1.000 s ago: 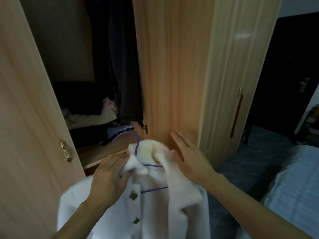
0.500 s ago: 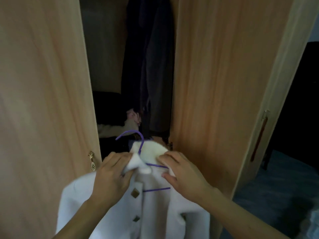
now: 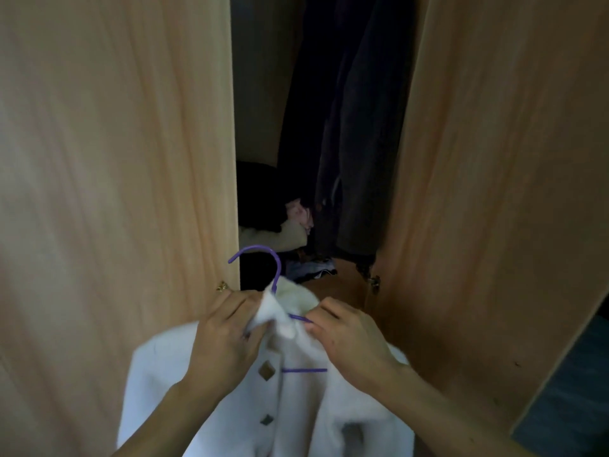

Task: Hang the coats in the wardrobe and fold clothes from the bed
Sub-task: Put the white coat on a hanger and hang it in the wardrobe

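as left hand point(image 3: 227, 334) pinches coat point(image 3: 306, 410) collar, right hand point(image 3: 352, 344) seemingly on hanger point(image 3: 278, 270)

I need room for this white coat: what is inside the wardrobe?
Dark hanging garments fill the right of the opening; a pile of pale and dark clothes lies on the shelf below. The rail and whatever is behind the doors are hidden.

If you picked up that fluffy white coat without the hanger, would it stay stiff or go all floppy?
Probably floppy: the white coat sags below the purple hanger and bunches where the left hand grips its collar. Its fuzzy surface likely isn't slippery, so the right hand should pinch it easily. It looks thick, so it may be a bit heavy.
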The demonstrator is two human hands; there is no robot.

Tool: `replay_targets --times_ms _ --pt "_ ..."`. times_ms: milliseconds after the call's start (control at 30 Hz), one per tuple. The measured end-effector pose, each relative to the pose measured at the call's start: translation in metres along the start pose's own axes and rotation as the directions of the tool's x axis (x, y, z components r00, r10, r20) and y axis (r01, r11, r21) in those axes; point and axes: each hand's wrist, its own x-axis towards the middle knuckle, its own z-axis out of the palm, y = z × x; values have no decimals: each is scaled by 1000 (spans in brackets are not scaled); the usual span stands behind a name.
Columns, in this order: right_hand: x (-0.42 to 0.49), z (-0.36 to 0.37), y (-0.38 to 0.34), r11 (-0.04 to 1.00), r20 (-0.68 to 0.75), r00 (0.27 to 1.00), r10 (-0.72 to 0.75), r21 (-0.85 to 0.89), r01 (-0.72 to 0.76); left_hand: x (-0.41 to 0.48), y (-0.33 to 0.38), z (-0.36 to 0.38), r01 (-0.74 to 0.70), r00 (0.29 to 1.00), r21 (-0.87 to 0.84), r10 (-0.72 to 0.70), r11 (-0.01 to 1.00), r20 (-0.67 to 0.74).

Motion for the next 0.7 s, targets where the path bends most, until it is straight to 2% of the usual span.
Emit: replay_targets --times_ms 167,433,567,700 --pt "8 10 6 999 6 1000 22 49 -22 8 -7 3 10 998 45 -12 999 61" --pt "21 18 29 992 -273 958 91 105 -65 34 -9 6 36 980 107 -56 994 190" --pt "26 21 42 998 -346 937 54 60 -35 43 -10 5 15 971 127 -45 992 237" --pt "29 24 52 993 -356 929 99 101 -67 49 -11 1 -7 962 112 -24 994 273"
